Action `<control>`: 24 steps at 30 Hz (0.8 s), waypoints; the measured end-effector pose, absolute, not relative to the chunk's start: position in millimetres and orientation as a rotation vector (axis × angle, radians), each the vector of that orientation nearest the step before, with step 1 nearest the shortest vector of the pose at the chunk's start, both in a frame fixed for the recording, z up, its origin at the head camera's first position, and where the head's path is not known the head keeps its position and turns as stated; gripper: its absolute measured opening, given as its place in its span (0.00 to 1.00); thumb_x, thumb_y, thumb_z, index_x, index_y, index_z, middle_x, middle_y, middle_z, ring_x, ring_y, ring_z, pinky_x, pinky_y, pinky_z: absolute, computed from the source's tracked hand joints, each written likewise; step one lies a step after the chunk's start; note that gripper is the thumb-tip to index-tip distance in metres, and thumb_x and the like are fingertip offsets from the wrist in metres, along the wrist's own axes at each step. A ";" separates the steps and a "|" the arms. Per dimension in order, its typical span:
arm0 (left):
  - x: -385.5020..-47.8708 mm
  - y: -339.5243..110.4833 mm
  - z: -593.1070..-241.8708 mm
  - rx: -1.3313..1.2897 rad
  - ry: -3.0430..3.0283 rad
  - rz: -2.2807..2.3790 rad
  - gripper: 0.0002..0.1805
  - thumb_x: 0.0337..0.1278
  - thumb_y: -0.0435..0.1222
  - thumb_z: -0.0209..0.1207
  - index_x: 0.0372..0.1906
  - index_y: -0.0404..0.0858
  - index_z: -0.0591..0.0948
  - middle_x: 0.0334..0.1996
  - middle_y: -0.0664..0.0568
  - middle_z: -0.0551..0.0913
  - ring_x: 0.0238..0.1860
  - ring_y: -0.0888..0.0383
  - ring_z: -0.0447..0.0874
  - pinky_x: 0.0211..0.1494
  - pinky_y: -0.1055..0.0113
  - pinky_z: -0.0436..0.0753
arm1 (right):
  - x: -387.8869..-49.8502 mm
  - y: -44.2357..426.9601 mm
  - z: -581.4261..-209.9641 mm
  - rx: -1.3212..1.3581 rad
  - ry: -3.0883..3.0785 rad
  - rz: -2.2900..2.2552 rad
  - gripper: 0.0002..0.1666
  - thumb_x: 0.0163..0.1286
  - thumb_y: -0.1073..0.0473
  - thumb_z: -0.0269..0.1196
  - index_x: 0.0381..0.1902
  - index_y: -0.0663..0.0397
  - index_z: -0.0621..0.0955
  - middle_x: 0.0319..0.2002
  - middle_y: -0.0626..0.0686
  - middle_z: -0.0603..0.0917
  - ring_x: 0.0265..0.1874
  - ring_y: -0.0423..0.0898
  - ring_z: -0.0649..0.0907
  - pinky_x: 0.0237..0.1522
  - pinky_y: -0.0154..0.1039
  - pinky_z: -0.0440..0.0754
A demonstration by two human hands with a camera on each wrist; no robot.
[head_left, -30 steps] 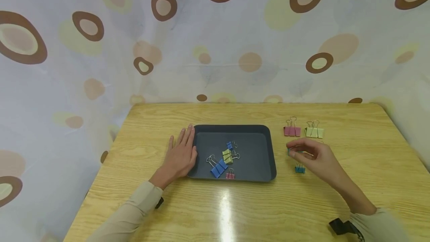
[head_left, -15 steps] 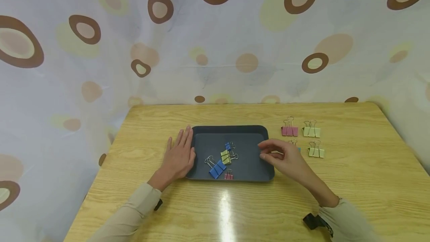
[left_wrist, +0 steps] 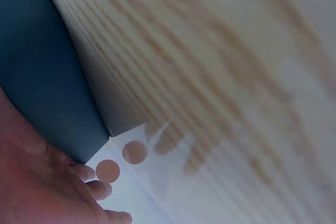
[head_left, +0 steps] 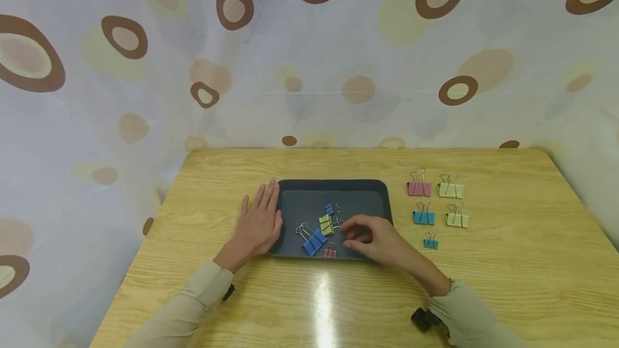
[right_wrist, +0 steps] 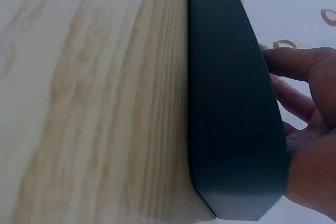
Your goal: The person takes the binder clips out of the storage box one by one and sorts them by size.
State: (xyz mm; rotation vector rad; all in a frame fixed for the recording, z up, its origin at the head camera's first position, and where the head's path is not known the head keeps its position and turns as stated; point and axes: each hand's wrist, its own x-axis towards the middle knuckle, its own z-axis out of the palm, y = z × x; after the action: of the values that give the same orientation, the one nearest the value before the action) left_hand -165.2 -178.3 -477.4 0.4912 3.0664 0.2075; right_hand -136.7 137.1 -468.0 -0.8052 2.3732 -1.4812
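I have the left hand (head_left: 256, 224) against the left wall of the dark tray (head_left: 360, 203), fingers straight and grasping nothing. The right hand (head_left: 379, 238) is over the tray's right half, fingers bent but released, their tips near the yellow clip (head_left: 326, 225) at the tray's middle (contact with its wire handles I cannot tell). Also inside the tray I count a large blue clip (head_left: 315, 242), a small blue clip (head_left: 330, 209) and, by the near wall, a small pink clip (head_left: 331, 253). Right of the tray I log a large pink clip (head_left: 418, 189), two pale yellow clips (head_left: 451, 191) and two teal clips (head_left: 423, 218).
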 end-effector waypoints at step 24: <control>-165.5 -178.8 -478.5 0.486 3.058 0.232 0.36 0.81 0.43 0.37 0.83 0.36 0.43 0.84 0.47 0.40 0.82 0.44 0.41 0.78 0.36 0.46 | -144.4 104.7 -481.5 -0.954 2.440 -1.282 0.08 0.61 0.70 0.73 0.37 0.56 0.88 0.38 0.49 0.87 0.32 0.38 0.82 0.35 0.34 0.83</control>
State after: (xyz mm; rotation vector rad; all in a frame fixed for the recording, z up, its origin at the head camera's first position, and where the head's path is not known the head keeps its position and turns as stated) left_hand -165.5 -178.8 -478.5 0.4857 3.0578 0.2317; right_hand -144.4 104.7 -481.5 -0.9544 2.4395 -1.2822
